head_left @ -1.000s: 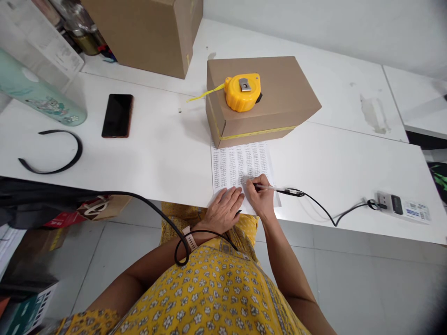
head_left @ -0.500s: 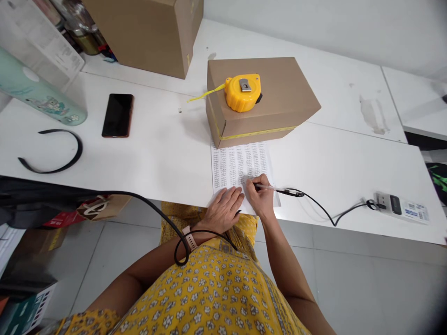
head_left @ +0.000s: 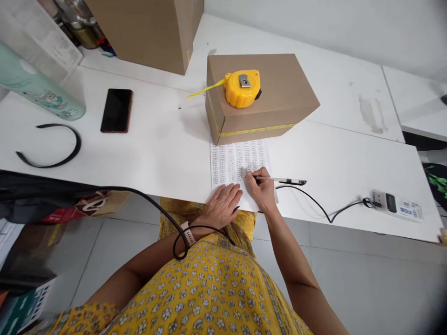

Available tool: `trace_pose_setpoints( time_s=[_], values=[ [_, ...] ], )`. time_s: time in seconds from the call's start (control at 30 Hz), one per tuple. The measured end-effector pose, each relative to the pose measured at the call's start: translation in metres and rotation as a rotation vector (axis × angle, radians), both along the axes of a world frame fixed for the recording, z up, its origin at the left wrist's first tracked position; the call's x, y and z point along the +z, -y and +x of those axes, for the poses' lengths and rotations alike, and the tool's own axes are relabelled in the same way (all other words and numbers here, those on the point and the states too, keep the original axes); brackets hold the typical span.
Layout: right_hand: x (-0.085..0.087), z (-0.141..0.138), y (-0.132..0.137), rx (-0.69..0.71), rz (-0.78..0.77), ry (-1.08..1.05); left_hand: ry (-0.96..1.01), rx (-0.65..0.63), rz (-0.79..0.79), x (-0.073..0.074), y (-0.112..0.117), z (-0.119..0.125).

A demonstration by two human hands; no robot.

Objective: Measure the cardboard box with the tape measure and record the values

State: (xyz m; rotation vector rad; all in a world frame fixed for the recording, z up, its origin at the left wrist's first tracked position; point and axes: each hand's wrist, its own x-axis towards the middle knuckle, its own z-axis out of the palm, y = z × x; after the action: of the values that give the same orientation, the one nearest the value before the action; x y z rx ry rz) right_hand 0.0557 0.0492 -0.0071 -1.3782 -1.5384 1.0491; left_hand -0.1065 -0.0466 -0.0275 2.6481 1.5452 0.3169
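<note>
My right hand (head_left: 261,188) grips a pen (head_left: 286,180) with a clear barrel and dark ends, its tip down at a sheet of paper (head_left: 226,163) covered in columns of handwriting. Flat across the sheet's lower left edge lies my left hand (head_left: 222,204), fingers stretched out. A small dark tip pokes out beside it; what it belongs to is hidden. Just beyond the sheet, covering its top, stands a closed cardboard box (head_left: 272,83). On this box rests a yellow tape measure (head_left: 243,88), its yellow tape running around the box's side and a loose end sticking out left.
Left on the white table lie a phone (head_left: 117,110), a black headband (head_left: 75,149) and a mint green bottle (head_left: 45,88). A bigger cardboard box (head_left: 150,37) stands behind. At the right, a white device (head_left: 398,204) has a black cable (head_left: 321,209) plugged in.
The pen in my right hand has tilted, its rear end rising off the cable. My left hand stays on the paper. The whole view has shifted slightly.
</note>
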Motion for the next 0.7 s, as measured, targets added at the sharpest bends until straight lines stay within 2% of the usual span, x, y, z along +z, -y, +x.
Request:
trace_pose_setpoints(
  time_s=[0.13,0.7],
  values=[
    [-0.0028,-0.0027,0.0009,0.014,0.043,0.04,0.002,-0.002,-0.017,-0.0008,0.0002,0.0002],
    [-0.0028,-0.002,0.0013,0.046,0.059,0.089,0.006,-0.007,-0.016,-0.0015,0.0004,-0.0008]
  ],
)
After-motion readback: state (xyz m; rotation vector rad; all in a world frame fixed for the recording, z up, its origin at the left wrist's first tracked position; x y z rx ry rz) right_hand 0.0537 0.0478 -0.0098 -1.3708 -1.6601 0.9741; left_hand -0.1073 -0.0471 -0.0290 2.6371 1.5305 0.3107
